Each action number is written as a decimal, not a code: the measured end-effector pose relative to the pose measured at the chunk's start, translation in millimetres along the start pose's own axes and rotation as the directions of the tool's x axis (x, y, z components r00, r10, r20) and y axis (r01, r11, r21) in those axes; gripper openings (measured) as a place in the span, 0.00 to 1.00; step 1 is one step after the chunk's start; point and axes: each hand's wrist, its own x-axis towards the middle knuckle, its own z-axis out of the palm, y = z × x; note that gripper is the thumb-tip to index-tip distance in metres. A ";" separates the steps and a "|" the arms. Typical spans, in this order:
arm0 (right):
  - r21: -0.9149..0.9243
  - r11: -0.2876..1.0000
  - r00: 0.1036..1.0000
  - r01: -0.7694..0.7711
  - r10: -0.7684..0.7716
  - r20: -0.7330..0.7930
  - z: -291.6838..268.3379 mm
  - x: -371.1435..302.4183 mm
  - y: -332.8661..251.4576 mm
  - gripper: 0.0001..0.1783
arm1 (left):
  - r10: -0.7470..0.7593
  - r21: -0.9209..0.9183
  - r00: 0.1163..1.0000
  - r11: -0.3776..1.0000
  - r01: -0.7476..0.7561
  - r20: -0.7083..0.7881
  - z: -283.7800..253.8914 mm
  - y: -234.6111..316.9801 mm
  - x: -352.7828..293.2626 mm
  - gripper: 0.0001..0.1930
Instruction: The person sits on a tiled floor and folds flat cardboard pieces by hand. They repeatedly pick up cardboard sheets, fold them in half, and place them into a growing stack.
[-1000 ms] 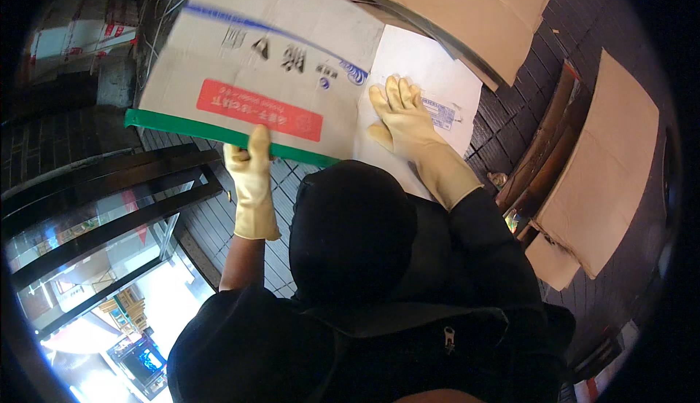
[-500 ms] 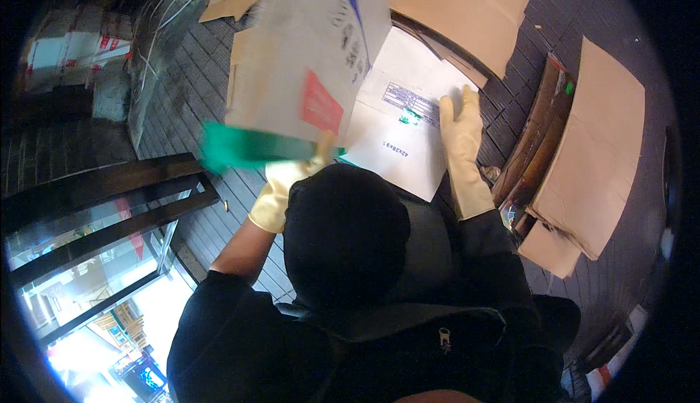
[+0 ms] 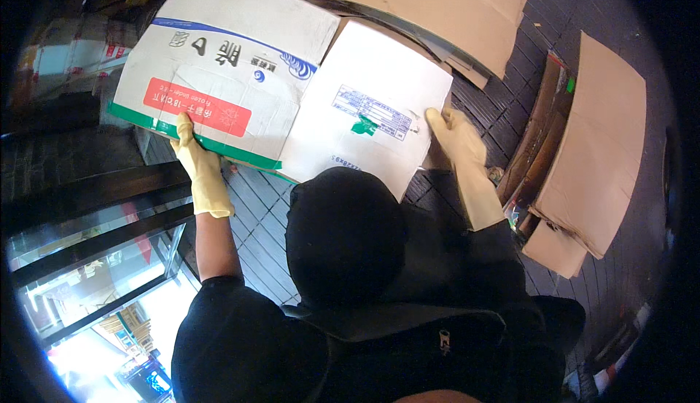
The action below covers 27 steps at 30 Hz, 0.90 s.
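Observation:
A flattened white cardboard box (image 3: 354, 104) with blue print, a red label and green tape along its near edge spreads out in front of me. My left hand (image 3: 197, 159), in a pale yellow rubber glove, grips the near edge at the taped left part. Its thumb lies on top beside the red label, and the other fingers are hidden underneath. My right hand (image 3: 461, 143), gloved the same way, closes on the right edge of the white box with its fingers partly out of sight.
Brown flattened cardboard (image 3: 430, 6) lies behind the white box. More brown cardboard (image 3: 594, 155) lies at the right on the dark slatted floor (image 3: 262, 213). A dark-framed glass panel (image 3: 95, 272) stands at the lower left.
The left part of the white box was raised and blurred; now it lies spread out to the left. My left hand has moved left and up along with it. My right hand stays near the right edge.

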 end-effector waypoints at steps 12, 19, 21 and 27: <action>-0.019 0.915 0.873 0.402 -0.389 -0.295 -116.3 20.6 -145.6 0.48 | -0.055 -0.115 0.930 0.988 0.104 0.365 46.7 -36.5 28.2 0.31; -0.043 0.699 0.625 0.714 -0.665 -0.409 -91.3 16.0 -145.2 0.31 | -0.325 0.113 0.946 0.939 0.325 -0.024 57.0 -109.5 26.5 0.44; -0.068 0.674 0.635 0.735 -0.720 -0.281 -89.2 9.9 -141.2 0.23 | -0.238 0.427 0.970 0.873 0.235 -0.047 64.7 -120.1 7.1 0.47; -0.102 0.679 0.627 0.727 -0.717 -0.306 -99.5 -14.6 -135.0 0.23 | 0.156 0.329 0.523 0.620 -0.712 0.838 138.7 -63.3 -39.5 0.40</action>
